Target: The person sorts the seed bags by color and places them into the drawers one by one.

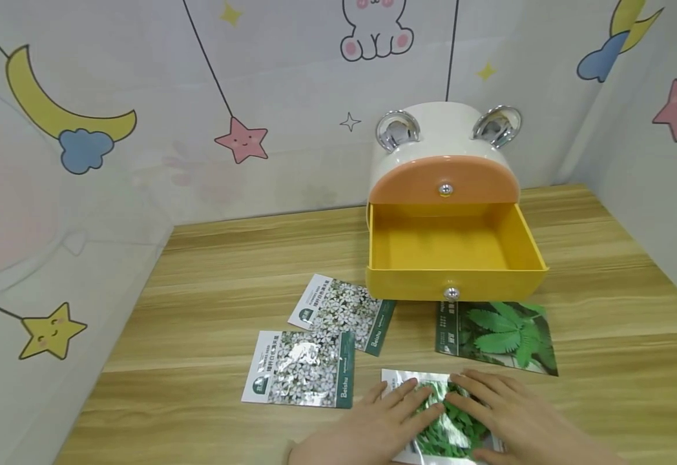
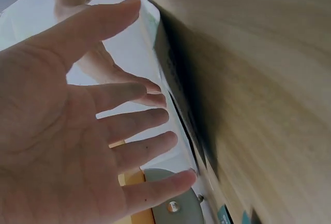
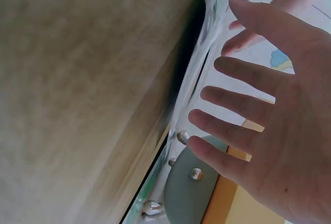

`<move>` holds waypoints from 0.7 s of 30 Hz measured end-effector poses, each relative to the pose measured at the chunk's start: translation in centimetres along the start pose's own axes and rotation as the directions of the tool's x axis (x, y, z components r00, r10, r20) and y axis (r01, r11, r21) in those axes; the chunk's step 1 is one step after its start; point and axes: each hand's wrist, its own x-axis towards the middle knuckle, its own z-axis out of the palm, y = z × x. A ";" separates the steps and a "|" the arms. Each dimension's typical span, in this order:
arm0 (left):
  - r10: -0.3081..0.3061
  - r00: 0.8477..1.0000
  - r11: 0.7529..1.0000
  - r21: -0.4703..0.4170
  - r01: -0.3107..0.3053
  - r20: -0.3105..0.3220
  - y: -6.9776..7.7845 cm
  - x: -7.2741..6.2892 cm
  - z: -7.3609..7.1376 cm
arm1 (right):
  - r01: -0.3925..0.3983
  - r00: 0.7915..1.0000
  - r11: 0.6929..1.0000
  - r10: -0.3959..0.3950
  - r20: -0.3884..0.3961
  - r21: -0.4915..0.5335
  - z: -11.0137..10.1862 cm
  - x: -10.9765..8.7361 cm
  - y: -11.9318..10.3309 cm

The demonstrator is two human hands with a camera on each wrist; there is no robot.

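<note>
A seed packet with a green leafy picture [image 1: 451, 429] lies on the table at the front. My left hand [image 1: 373, 423] rests its spread, straight fingertips on the packet's left side. On its right side the fingers of my right hand [image 1: 510, 410] lie the same way, partly covering the picture. In the left wrist view the left hand [image 2: 98, 131] shows its palm, the fingers reaching to the packet's edge. The right hand [image 3: 269, 110] looks alike in the right wrist view. Neither hand grips anything.
Two white-flower seed packets [image 1: 306, 369] overlap at the left. Another green-leaf packet [image 1: 504, 336] lies partly under the pulled-out yellow drawer [image 1: 408, 284] of a white animal-shaped box [image 1: 443, 129]. The wooden table [image 1: 216, 278] meets patterned curtains behind and at the sides.
</note>
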 end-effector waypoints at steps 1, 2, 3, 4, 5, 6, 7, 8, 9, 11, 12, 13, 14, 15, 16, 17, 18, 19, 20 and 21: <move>-0.012 1.000 1.000 0.017 0.012 -0.003 0.0 0.1 0.1 | -0.007 1.000 1.000 0.007 0.015 0.003 0.1 -0.1 0.0; -0.021 1.000 0.999 0.042 0.021 -0.006 0.0 0.2 0.2 | -0.013 0.999 1.000 0.013 0.036 0.008 0.1 -0.2 -0.1; -0.028 1.000 0.997 0.065 0.029 -0.008 0.0 0.2 0.3 | -0.021 0.998 1.000 0.020 0.057 0.015 0.2 -0.2 -0.1; -0.036 0.999 0.996 0.084 0.036 -0.007 0.0 0.3 0.4 | -0.026 0.997 1.000 0.025 0.068 0.016 0.2 -0.3 -0.2; -0.039 0.999 0.993 0.107 0.040 -0.006 0.0 0.4 0.5 | -0.032 0.996 0.999 0.030 0.081 0.021 0.3 -0.3 -0.2; -0.044 0.999 0.991 0.125 0.044 -0.003 0.0 0.4 0.6 | -0.039 0.995 0.999 0.036 0.097 0.029 0.3 -0.3 -0.3; -0.046 0.999 0.989 0.143 0.045 -0.001 0.0 0.5 0.6 | -0.046 0.993 0.998 0.042 0.107 0.034 0.3 -0.3 -0.3; -0.047 0.999 0.987 0.155 0.046 0.000 0.0 0.5 0.7 | -0.053 0.991 0.998 0.049 0.121 0.038 0.3 -0.4 -0.4; -0.049 0.999 0.985 0.168 0.048 -0.001 -0.1 0.6 0.7 | -0.063 0.989 0.997 0.056 0.135 0.045 0.3 -0.3 -0.4; -0.050 0.999 0.978 0.202 0.050 -0.004 -0.1 0.7 0.8 | -0.086 0.981 0.994 0.073 0.178 0.063 0.3 -0.3 -0.4; -0.051 0.999 0.977 0.209 0.051 -0.007 -0.1 0.8 0.9 | -0.097 0.977 0.993 0.081 0.199 0.071 0.3 -0.3 -0.4; -0.051 0.999 0.974 0.220 0.052 -0.010 -0.2 0.8 0.9 | -0.104 0.973 0.992 0.085 0.213 0.077 0.2 -0.3 -0.4; -0.052 0.999 0.973 0.225 0.053 -0.011 -0.2 0.8 0.9 | -0.110 0.970 0.990 0.088 0.225 0.083 0.2 -0.3 -0.4; -0.052 0.999 0.973 0.227 0.054 -0.012 -0.2 0.8 1.0 | -0.113 0.969 0.990 0.091 0.229 0.087 0.2 -0.3 -0.4; -0.053 0.999 0.973 0.223 0.054 -0.013 -0.2 0.9 1.0 | -0.115 0.968 0.989 0.091 0.233 0.090 0.2 -0.4 -0.5; -0.054 0.998 0.975 0.216 0.056 -0.013 -0.2 0.9 1.0 | -0.115 0.968 0.989 0.090 0.233 0.094 0.2 -0.4 -0.5; -0.054 0.998 0.977 0.208 0.056 -0.013 -0.2 0.9 1.0 | -0.117 0.968 0.988 0.091 0.233 0.098 0.2 -0.4 -0.5; -0.055 0.998 0.978 0.200 0.056 -0.012 -0.2 0.8 1.1 | -0.115 0.970 0.989 0.091 0.227 0.097 0.2 -0.5 -0.6; -0.056 0.998 0.980 0.192 0.057 -0.012 -0.2 0.8 1.1 | -0.119 0.968 0.988 0.093 0.231 0.103 0.2 -0.5 -0.6; -0.057 0.998 0.980 0.189 0.058 -0.014 -0.2 0.9 1.1 | -0.123 0.967 0.987 0.095 0.236 0.107 0.2 -0.5 -0.6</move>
